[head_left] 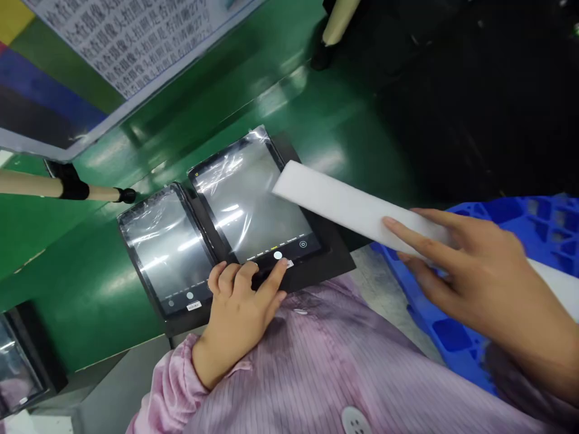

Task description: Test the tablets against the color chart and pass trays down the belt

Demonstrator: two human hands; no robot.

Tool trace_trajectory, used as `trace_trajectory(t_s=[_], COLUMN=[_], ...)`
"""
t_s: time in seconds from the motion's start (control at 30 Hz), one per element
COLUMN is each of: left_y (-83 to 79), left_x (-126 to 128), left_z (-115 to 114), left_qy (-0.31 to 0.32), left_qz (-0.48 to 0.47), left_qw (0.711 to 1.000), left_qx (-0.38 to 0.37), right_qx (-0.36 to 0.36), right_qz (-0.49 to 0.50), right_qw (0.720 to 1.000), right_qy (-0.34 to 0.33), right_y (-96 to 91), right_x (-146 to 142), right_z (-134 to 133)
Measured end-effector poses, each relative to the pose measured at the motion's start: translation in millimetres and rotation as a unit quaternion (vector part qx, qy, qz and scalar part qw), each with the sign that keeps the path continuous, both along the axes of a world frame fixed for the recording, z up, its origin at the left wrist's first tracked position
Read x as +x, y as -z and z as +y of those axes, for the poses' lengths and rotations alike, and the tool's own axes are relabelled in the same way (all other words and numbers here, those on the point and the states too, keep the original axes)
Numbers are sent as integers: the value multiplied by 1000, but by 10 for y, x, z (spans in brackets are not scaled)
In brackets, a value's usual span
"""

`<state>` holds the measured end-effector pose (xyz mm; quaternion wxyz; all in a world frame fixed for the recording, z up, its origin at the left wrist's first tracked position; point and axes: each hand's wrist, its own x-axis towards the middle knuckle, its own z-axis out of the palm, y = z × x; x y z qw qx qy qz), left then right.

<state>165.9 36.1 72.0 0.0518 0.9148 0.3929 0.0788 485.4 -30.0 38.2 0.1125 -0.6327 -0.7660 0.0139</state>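
My left hand [239, 313] rests over the lower edge of a tablet [253, 193] that has a camera screen lit and clear film on it. Its index finger reaches to the white round shutter button, while the other fingers are bent and apart, holding nothing. A second film-covered tablet [167, 241] lies to the left, also showing a camera screen. Both tablets sit in dark trays. In my right hand [484, 271] is a long white foam strip [344, 202], gripped between thumb and fingers. The strip's far end overlaps the right edge of the nearer tablet.
Beneath the tablets is a shiny green tabletop [90, 265]. A printed board [149, 54] with text and colour blocks stands at upper left, beside beige tube legs [341, 21]. A blue plastic pallet [452, 331] lies at right. Another tablet [18, 361] shows at lower left.
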Motion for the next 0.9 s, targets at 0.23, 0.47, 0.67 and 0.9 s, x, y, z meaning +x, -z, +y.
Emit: trace_trajectory(t_s=[0.23,0.47,0.67,0.9], left_y=[-43,-45,-61,-4], left_x=[-34,-89,-60,-299], left_z=[-22,-52,-42,-222], left_qy=[11,-5,-3,-57], left_qz=[-19,-40,-51,-45], left_qw=[1000,999,999,997], left_qx=[-2,-3,19,11], right_qx=[-17,-1,15,16], right_qz=[5,-4,-17,7], right_qw=[1000,1000,999,1000], right_qy=[1,-4,-24,26], right_y=[17,43,44,204], right_x=[37,38,39,78], right_z=[12,15,47,132])
